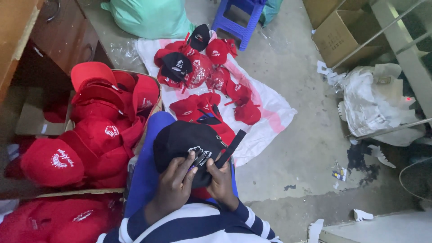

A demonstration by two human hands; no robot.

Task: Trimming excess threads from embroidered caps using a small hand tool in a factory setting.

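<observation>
While sitting low over a concrete floor (297,148), looking down at a big white plastic sheet (270,105) strewn with red caps (202,72) and a couple of black ones. Off to the left, a cardboard box (31,121) heaped with more red caps. Up top, a green sack (150,18) and blue stool (236,20). Closest in, black cap (184,144) resting on the lap, strap sticking out right. Left hand (173,186) and right hand (221,177) both clamped on it, fingers (191,162) curled around the front edge, pinching near the white embroidery.
</observation>
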